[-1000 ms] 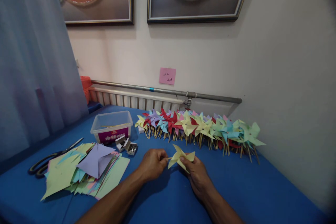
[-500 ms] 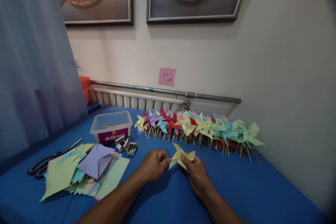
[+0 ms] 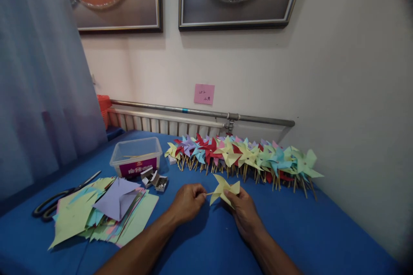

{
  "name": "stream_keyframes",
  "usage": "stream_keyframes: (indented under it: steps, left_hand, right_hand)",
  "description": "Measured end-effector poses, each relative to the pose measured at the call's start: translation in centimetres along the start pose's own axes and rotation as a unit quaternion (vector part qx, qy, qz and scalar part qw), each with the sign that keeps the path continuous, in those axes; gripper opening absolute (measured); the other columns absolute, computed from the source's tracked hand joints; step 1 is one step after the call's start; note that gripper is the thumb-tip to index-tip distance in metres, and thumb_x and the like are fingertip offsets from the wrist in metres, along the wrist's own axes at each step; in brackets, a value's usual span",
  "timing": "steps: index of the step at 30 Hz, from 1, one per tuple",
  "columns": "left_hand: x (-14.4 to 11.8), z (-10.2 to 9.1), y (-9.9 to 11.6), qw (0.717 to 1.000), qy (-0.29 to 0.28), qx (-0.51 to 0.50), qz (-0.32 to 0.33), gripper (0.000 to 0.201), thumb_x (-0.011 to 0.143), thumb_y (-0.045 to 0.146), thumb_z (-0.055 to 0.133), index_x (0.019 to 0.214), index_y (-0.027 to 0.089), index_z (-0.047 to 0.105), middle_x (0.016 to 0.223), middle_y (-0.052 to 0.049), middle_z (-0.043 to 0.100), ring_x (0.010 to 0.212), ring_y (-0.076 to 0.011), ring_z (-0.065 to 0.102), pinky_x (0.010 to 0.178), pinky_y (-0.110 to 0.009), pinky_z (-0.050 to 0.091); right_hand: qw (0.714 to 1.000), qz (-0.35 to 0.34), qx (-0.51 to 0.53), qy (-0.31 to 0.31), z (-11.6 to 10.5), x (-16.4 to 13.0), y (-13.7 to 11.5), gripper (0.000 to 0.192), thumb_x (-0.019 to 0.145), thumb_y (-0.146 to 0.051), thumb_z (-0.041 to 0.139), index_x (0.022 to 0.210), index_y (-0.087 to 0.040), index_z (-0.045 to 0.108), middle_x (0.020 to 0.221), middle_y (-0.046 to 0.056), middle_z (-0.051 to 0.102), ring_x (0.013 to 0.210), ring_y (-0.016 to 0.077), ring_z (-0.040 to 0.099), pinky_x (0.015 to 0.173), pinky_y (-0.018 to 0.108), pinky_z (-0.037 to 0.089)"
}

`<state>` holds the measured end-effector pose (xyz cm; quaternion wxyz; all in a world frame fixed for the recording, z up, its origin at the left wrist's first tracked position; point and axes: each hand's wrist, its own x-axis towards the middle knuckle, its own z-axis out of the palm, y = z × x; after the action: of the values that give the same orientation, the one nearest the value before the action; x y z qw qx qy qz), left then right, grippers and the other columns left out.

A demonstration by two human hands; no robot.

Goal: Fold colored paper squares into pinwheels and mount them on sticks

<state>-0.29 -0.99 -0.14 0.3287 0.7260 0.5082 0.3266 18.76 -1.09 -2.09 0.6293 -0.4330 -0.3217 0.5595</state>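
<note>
Centrally, at about 6 o'clock on the blue table [image 3: 306,232], both hands meet around a yellow pinwheel [image 3: 224,189]. The left hand [image 3: 187,202] is curled almost closed, thumb and forefinger pinched on the thin stick that juts from the pinwheel's left side. The right hand [image 3: 243,212] grips the paper blades from below and to the right, fingers closed on the lower edge.

Toward 10 o'clock from the hands stands a clear plastic tub [image 3: 136,156] with a purple label; inside it only a few thin wooden sticks show, lying across the bottom. Just beside it, toward the hands, sit small open metal boxes [image 3: 155,178]; their contents are too small to make out.

At 8 o'clock lies a loose pile of cut coloured paper [image 3: 103,210], with a lilac folded sheet on top, and black-handled scissors [image 3: 56,204] at its far left edge. From 12 to 2 o'clock, a long row of finished pinwheels [image 3: 245,157] lies along the wall.
</note>
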Motion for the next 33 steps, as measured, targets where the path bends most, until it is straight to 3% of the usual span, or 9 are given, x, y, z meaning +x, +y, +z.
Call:
stream_keyframes:
  steps: [6,11,33]
  left_hand:
    - [-0.1,-0.6,0.1,0.994,0.023,0.102,0.036,0.013,0.082,0.017,0.058,0.083,0.019,0.071,0.086,-0.003,0.069,0.081,-0.0157,0.06,0.073,-0.025,0.038]
    - [-0.2,-0.4,-0.2,0.985,0.017,0.165,0.055,0.016,0.084,0.017,0.056,0.085,0.02,0.072,0.089,-0.004,0.069,0.084,-0.017,0.061,0.073,-0.026,0.037]
    - [-0.3,0.2,-0.6,0.972,-0.007,0.233,0.034,0.02,0.083,0.018,0.054,0.086,0.022,0.073,0.091,-0.004,0.074,0.085,-0.0192,0.065,0.071,-0.028,0.038]
  right_hand:
    - [0.999,-0.033,-0.027,0.023,-1.0,0.9,0.2,0.045,0.054,-0.034,0.092,0.09,-0.017,0.07,0.077,0.002,0.076,0.07,0.0206,0.068,0.071,0.033,0.054]
    - [0.999,-0.037,-0.024,0.02,-1.0,1.0,0.5,0.045,0.055,-0.033,0.091,0.092,-0.017,0.071,0.08,0.003,0.078,0.073,0.0214,0.07,0.072,0.032,0.054]
    - [0.996,-0.042,-0.076,0.015,-1.0,0.9,0.4,0.039,0.057,-0.035,0.086,0.088,-0.018,0.07,0.078,0.003,0.077,0.069,0.0219,0.069,0.069,0.031,0.053]
